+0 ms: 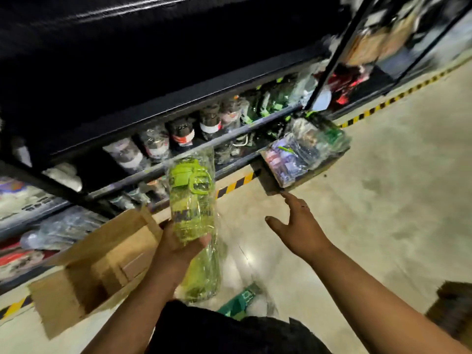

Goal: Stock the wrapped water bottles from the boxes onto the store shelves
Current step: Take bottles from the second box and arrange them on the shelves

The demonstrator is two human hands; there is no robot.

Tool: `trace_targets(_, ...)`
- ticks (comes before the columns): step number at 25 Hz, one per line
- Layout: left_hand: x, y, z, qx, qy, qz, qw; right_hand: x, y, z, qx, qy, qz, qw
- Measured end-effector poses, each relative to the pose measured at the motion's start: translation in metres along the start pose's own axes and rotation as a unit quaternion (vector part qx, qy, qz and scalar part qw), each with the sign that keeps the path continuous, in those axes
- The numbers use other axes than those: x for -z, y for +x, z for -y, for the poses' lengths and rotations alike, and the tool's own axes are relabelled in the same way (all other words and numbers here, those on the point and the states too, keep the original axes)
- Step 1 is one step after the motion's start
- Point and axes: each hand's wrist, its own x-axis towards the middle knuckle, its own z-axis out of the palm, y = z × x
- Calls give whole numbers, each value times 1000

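Currently: stocking is looking partly done, by my reading. The shelf (229,140) behind its dark rail is already carrying a row of wrapped bottles (182,134), so some stock is standing in place.

The left hand (178,249) is gripping a wrapped green water bottle (190,198) round its base. The fingers are curling under it, and the bottle is standing roughly upright with its cap up, in the air in front of the shelf rail and not yet on the shelf.

The right hand (296,226) is holding nothing. Its fingers are spread apart and pointing toward a full box (306,154) on the floor against the shelf foot, close to it but not touching.

Remaining, as I judge it: the bottle in hand, the load in the full box, and a second wrapped green bottle (204,279) lying low beneath the held one.

Counts:
- Bottles in hand: one.
- Loose green bottles lying below: one; a green-and-white packet (242,300) beside it is too blurred to name.
- Shelf row: about six caps are showing; blur is preventing a firm count.
- Boxes: two certain, the full box and an open cardboard box (76,290) at left showing only bare cardboard inside. A brown shape (454,307) at lower right may be a third.
- Full box contents: not countable.
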Motion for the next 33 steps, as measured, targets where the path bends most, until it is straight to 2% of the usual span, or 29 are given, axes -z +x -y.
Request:
trace_targets(5, -126, 29, -34, 8, 52, 64, 997, 93, 1, -82, -52, 22, -58, 997)
trace_targets(9, -202, 68, -66, -1, 92, 106, 990, 137, 41, -116, -87, 26, -67, 994)
trace_targets(20, -352, 300, -100, 104, 191, 103, 971, 236, 288, -190, -159, -9, -42, 986)
trace_targets(28, -435, 424, -76, 141, 251, 35, 957, 234, 486, -265, -151, -85, 46, 984)
trace_targets(33, -496, 479, -35, 210, 166, -63, 961, 215, 608, -314, -130, -120, 107, 978)
